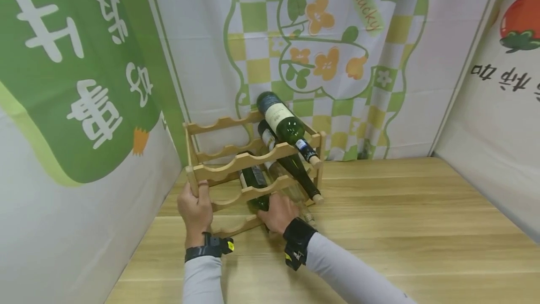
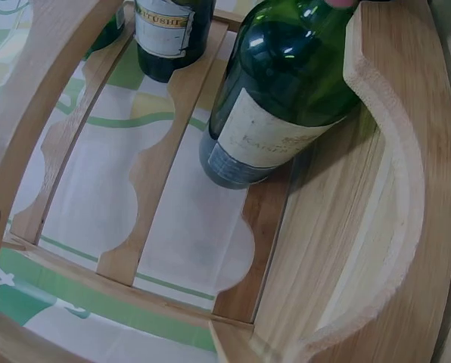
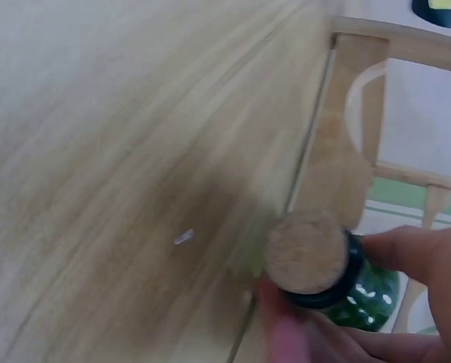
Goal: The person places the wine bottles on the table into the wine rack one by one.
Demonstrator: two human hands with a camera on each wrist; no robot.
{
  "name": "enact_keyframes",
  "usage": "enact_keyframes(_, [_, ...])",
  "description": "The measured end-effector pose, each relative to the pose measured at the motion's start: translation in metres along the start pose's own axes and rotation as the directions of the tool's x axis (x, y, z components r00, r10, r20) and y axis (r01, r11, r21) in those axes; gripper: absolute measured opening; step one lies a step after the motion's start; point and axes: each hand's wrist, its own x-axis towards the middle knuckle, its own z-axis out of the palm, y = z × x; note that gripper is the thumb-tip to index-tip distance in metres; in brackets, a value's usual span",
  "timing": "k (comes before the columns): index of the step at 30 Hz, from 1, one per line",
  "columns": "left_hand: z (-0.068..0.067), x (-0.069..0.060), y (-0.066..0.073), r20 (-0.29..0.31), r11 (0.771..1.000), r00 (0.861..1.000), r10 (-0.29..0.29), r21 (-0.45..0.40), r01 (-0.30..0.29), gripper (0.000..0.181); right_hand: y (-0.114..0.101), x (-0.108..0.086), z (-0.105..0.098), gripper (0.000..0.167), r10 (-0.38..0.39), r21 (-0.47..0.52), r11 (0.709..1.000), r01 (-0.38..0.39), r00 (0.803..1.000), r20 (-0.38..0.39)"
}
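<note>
A wooden wine rack (image 1: 223, 171) stands on the table, and my left hand (image 1: 196, 208) grips its front left post. The left wrist view does not show that hand. My right hand (image 1: 280, 212) holds the neck of a green wine bottle (image 1: 260, 202) lying in the lowest tier. In the right wrist view, thumb and fingers are around the neck just behind the cork (image 3: 307, 251). The bottle's pale label (image 2: 267, 132) faces up in the left wrist view, its base toward the rack's back.
A green bottle (image 1: 280, 118) lies on the top tier at the right, above a dark-necked bottle (image 1: 297, 170) in the middle tier. A clear bottle (image 1: 295, 191) lies low beside my right hand. Printed curtains (image 1: 202, 60) hang behind and beside the wooden table (image 1: 379, 229).
</note>
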Motion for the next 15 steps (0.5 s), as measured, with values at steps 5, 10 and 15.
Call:
enact_keyframes(5, [-0.009, 0.003, -0.001, 0.059, 0.999, 0.998, 0.01, 0.051, -0.013, 0.036, -0.005, -0.016, -0.013, 0.032, -0.048, -0.079, 0.995, 0.054, 0.996, 0.073])
enact_keyframes(10, [-0.025, 0.011, 0.002, 0.134, 0.994, 0.99, 0.037, 0.097, -0.051, 0.026, -0.009, -0.042, -0.031, 0.058, -0.161, -0.171, 0.968, 0.181, 0.979, 0.128])
enact_keyframes(15, [-0.042, 0.022, 0.02, 0.055, 0.999, 0.998, 0.029, 0.027, -0.03, 0.026, -0.006, -0.072, -0.061, 0.054, -0.229, -0.123, 0.958, 0.261, 0.947, 0.225])
